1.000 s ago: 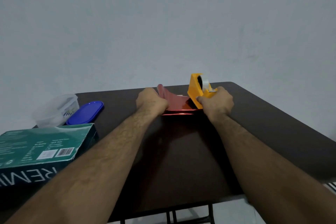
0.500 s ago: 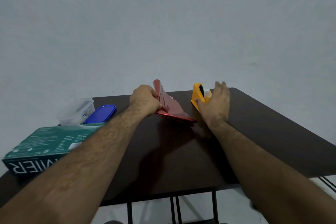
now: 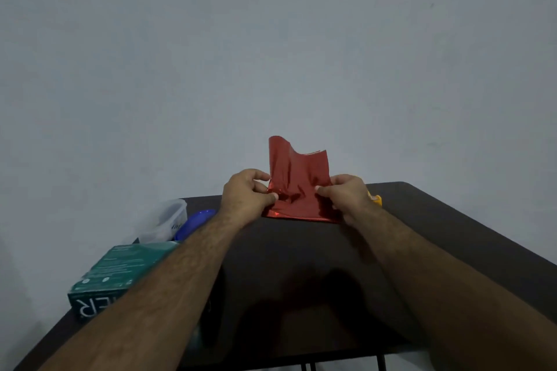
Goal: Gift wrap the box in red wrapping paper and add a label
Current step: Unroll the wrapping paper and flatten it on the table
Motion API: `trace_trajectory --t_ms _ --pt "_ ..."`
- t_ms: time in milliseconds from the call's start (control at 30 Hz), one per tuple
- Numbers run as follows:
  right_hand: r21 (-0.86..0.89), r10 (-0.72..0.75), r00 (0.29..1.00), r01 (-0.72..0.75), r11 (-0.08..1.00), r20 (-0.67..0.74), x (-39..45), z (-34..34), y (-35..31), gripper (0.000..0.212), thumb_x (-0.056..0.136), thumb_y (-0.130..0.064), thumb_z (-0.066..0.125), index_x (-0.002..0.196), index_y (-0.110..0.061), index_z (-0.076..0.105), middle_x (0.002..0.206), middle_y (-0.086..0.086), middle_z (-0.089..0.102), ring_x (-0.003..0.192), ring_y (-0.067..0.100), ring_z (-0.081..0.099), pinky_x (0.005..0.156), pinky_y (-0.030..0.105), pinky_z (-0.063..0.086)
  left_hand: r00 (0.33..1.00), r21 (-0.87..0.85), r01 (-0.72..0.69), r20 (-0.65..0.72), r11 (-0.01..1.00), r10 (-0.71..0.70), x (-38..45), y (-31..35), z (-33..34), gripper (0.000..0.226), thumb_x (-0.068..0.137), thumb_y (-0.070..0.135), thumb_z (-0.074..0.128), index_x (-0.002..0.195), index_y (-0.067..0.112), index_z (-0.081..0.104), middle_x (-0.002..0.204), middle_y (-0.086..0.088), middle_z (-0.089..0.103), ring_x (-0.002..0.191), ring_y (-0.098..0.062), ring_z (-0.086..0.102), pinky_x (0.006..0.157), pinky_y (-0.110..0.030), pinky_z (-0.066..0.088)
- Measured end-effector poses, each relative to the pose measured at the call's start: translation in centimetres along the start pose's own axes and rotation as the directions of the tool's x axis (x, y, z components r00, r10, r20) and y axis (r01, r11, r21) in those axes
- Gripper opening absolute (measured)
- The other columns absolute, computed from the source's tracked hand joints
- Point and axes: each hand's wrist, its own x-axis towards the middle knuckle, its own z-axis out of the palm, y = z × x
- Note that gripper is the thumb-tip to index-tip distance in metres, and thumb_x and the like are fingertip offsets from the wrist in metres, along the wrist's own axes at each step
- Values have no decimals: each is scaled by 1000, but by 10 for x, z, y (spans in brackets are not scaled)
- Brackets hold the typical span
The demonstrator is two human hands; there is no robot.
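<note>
Paper (image 3: 297, 187), shiny red, at centre frame: your left hand (image 3: 245, 197) and right hand (image 3: 346, 196) now both pinch it upright (tape dispenser (image 3: 375, 199) just released), ready for unfolding.

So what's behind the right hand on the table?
A bit of the yellow tape dispenser sticks out behind the right hand, which pinches the red wrapping paper. The hand covers most of the dispenser, so its tape roll can't be seen.
</note>
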Motion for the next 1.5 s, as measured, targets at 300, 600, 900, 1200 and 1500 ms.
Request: trace_trajectory --t_ms 300,600,900,1200,1500 --pt "-522 -554 817 547 655 160 5 -27 -37 23 97 -16 69 117 -23 76 98 -10 75 94 12 69 81 17 48 988 98 -135 -67 986 142 20 21 -12 95 86 26 89 164 23 35 165 0 44 145 -23 50 116 -45 48" --pt "-459 -611 745 656 599 268 -8 -45 -40 25 104 -17 61 125 -28 72 108 -16 74 101 5 69 91 22 53 984 227 -179 48 957 173 56 20 -27 21 82 11 90 97 19 77 79 1 79 80 -18 78 85 -44 66" --pt "-457 -766 615 745 486 188 1 -56 -21 30 92 5 69 106 -17 83 108 -9 78 109 9 70 104 33 55 856 -22 261 467 965 -221 76 -3 -53 12 91 15 82 87 16 70 87 -2 75 82 -13 69 79 -35 54" --pt "-564 -887 318 822 81 335 -2 -78 6 32 90 -1 58 109 -12 80 99 -2 75 97 21 65 88 27 45 881 -210 473 121 856 -457 108 -33 -39 13 95 22 78 84 16 74 74 2 76 73 -16 72 71 -32 48" --pt "-379 -690 159 908 -178 707 -40 -81 39 28 104 -19 53 106 -17 80 100 -3 75 90 23 69 89 42 52 867 -157 490 191 858 -460 125 -45 -22 49 110 53 47 119 8 66 113 -9 75 97 -28 75 91 -46 58"
